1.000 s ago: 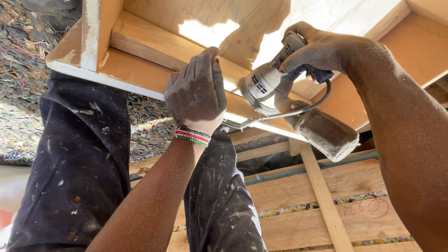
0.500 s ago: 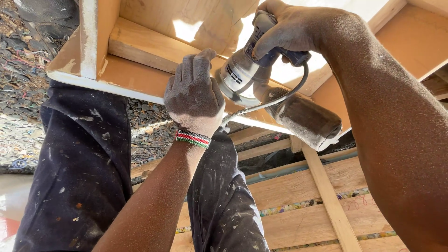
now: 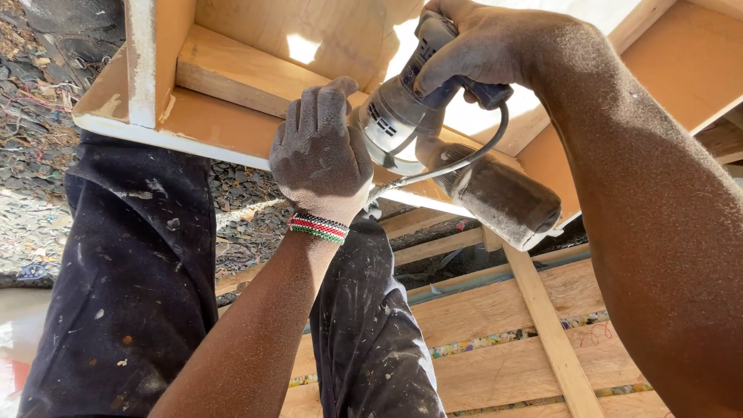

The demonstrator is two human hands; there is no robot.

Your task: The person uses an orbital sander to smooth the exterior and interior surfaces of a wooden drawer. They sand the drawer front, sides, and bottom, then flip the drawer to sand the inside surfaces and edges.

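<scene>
The right hand [image 3: 484, 46] wraps its fingers tight round the top of the grey, dust-coated electric sander [image 3: 398, 124], pressing it onto the pale wooden furniture frame [image 3: 232, 81], its dust canister [image 3: 499, 203] jutting out below the wrist. Just beside it the left hand [image 3: 321, 155] lies fingers-together, flat over the frame's edge, seemingly steadying the wood; it grips nothing.
</scene>
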